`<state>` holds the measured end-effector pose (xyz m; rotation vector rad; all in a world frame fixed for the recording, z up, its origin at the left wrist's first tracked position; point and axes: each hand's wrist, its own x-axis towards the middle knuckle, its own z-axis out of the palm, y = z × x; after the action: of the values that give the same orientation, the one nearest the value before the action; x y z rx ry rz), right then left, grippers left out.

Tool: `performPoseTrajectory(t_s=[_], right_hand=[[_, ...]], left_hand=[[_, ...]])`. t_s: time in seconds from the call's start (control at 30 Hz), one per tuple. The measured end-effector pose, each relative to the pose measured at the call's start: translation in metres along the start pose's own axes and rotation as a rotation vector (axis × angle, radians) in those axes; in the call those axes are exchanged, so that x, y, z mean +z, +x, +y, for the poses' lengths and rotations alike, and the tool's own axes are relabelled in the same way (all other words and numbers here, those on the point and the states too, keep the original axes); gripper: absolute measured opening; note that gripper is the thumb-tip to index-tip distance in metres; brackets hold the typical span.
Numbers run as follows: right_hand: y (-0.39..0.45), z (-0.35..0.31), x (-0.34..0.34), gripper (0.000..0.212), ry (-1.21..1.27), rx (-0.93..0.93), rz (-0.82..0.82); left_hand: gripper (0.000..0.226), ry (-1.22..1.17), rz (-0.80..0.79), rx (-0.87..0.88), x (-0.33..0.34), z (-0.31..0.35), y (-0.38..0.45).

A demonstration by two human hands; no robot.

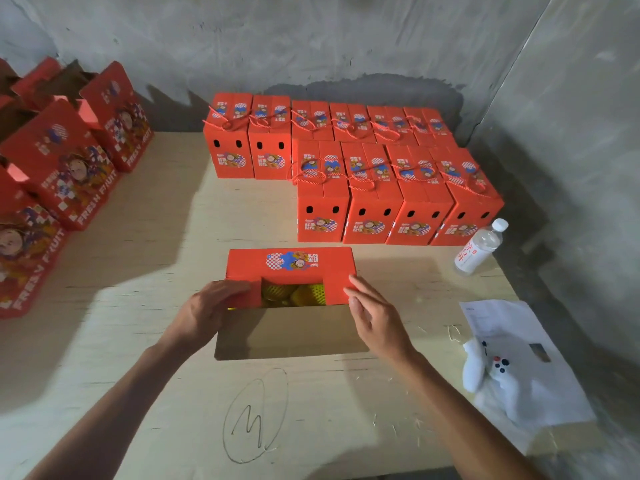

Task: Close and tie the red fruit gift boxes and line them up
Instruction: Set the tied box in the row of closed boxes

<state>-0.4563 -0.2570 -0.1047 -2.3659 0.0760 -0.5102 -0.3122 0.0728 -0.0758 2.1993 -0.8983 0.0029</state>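
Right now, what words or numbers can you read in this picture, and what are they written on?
"FRESH FRUIT": white letters on the open red boxes at the left.
A hand-drawn mark like "3" inside a pencilled oval: on the table.
Red characters on the water bottle: too blurred to read.
Print on the tied boxes, the box being closed and the paper sheet: too small to read.

Matt red cardboard gift box [291, 263], pale rough plywood table [138, 271], clear plastic bottle [479, 247].
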Motion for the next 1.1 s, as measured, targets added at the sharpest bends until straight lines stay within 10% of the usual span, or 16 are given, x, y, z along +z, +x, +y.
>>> performPoseTrajectory(t_s=[0.33,0.47,0.83,1.1], right_hand=[[-0.006,0.010,-0.025,0.058,0.039,0.020,-0.247],[0.000,0.015,-0.034,0.068,-0.223,-0.070,-0.351],[0.060,-0.023,-0.032,0.084,-0.274,0.155,-0.134],[0.065,-0.011,0.019,0.049,-0.467,0.021,0.008]], left_hand=[[0.090,0.202,-0.148,0.175,-0.004,-0.010,-0.040],[0.071,0.104,-0.023,0.083,0.002,0.006,-0.040],[0.088,0.040,0.128,-0.312,-0.008,0.018,0.031],[0.045,0.530,0.027,-0.182,0.054,0.029,0.043]])
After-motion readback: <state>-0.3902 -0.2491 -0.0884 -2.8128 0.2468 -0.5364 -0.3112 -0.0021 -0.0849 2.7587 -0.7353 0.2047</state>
